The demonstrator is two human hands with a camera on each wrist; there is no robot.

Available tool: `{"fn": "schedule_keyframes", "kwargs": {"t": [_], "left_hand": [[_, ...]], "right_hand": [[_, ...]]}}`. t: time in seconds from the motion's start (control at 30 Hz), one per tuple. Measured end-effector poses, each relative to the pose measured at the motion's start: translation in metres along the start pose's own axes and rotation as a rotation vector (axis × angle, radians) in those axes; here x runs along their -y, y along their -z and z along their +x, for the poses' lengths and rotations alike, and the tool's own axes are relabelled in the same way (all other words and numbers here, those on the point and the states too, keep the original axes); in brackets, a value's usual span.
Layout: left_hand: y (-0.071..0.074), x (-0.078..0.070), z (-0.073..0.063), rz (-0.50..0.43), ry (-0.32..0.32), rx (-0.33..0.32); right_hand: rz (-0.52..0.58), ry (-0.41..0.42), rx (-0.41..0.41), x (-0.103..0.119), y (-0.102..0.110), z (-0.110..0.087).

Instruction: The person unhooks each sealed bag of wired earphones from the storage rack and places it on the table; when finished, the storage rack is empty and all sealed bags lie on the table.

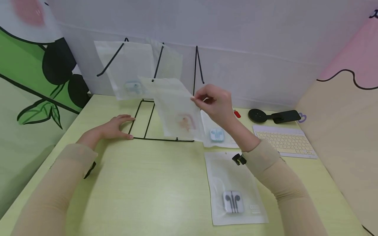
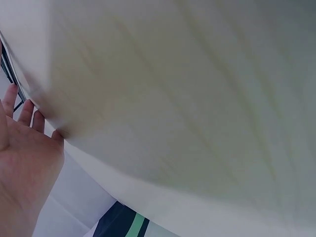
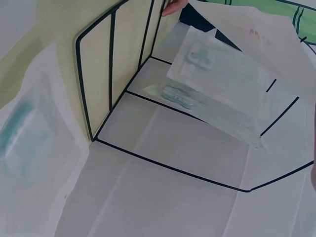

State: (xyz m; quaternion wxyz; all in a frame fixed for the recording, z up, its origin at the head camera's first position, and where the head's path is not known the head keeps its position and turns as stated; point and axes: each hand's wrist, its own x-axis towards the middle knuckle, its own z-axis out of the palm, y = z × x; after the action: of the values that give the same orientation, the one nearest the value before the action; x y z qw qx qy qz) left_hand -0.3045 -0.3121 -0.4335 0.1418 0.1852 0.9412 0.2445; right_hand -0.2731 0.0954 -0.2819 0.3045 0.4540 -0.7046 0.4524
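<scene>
My right hand [image 1: 215, 101] pinches the right edge of a translucent white zip bag [image 1: 174, 101] between thumb and fingertips. A pinkish item shows through near the bag's bottom, and its top overlaps the tip of the middle prong of a black wire rack [image 1: 160, 139]. The left hand [image 1: 113, 127] rests low at the rack's left side, fingers and thumb spread along the base wire. On the left prong hangs another bag [image 1: 130, 65] with a pale blue item inside. Behind, a further bag [image 1: 174, 62] hangs on the middle prong; the right prong [image 1: 195, 72] is bare.
Two bags lie right of the rack: one with a light-blue boxed earphone set [image 1: 217, 135], a nearer one with grey earphones in a white case [image 1: 233, 202]. Farther right are a white keyboard [image 1: 286, 141], a black handled object [image 1: 274, 116] and a small red item [image 1: 237, 113].
</scene>
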Motion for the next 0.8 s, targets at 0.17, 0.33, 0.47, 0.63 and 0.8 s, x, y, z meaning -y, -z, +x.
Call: {"fn": "schedule_keyframes", "kwargs": {"t": [0.17,0.33,0.47,0.63,0.8], "left_hand": [[-0.0006,0.0019,0.0011,0.006,-0.002,-0.003],[-0.0001,0.0018,0.0011,0.004,-0.002,-0.003],[0.0004,0.0014,0.0013,0.004,-0.003,-0.002],[0.0010,0.0017,0.0018,0.007,-0.011,-0.005],[0.0009,0.0002,0.0014,0.006,-0.019,-0.014]], "right_hand": [[0.013,-0.018,-0.005,0.0015,-0.0031,0.0026],[0.007,-0.042,-0.011,0.0018,-0.0030,0.0031],[0.016,-0.054,-0.007,0.0013,-0.0018,0.0025],[0.039,-0.057,-0.001,0.0018,-0.0018,0.0019],[0.029,-0.087,0.002,0.0030,0.0029,-0.0024]]}}
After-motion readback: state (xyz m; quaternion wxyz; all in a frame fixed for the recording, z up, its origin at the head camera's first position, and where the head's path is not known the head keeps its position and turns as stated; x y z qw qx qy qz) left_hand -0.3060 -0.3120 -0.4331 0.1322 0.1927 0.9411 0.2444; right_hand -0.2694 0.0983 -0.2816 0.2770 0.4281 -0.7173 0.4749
